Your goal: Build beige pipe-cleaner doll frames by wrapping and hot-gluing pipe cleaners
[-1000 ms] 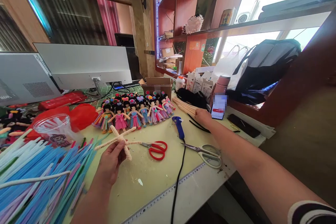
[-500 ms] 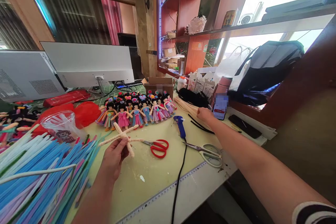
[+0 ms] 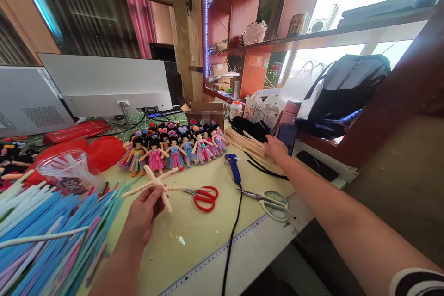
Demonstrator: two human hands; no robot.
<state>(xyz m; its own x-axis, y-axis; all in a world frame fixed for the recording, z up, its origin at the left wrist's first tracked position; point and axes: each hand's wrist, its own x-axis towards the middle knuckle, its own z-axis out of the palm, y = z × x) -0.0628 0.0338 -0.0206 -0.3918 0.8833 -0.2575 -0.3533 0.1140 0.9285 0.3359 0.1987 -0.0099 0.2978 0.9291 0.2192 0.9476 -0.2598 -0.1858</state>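
Nearest you, your left hand (image 3: 146, 210) holds the cream, many-limbed figure of twisted fuzzy stems (image 3: 157, 179) above the pale yellow tabletop (image 3: 194, 236), thumb and fingers clamped on its middle and the limbs splayed outward. Beside that arm lies a broad heap of blue, white, green and purple fuzzy stems (image 3: 58, 222), and a pale straight ruler (image 3: 208, 260) runs along the near edge under a black cable. Just past the figure, red-handled metal scissors (image 3: 197, 193) lie flat, their tips close to one of its limbs; to the right are pale-green-handled scissors (image 3: 260, 196) and, behind them, a blue glue gun (image 3: 234, 169). Farther out, your right hand (image 3: 276, 148) reaches over thin black stems (image 3: 265, 168) to the near end of a loose bundle of cream fuzzy stems (image 3: 244, 141); its fingertips are partly hidden, so I cannot tell whether they are clamped on a stem or merely resting there. The step in hand looks like picking a cream stem; the next move seems to call for you to pinch one cleanly and draw it free without dragging its neighbours, while keeping the figure steady. Beyond, colourful black-haired stem dolls (image 3: 175, 148) stand crowded before an open brown cardboard box (image 3: 204, 113).
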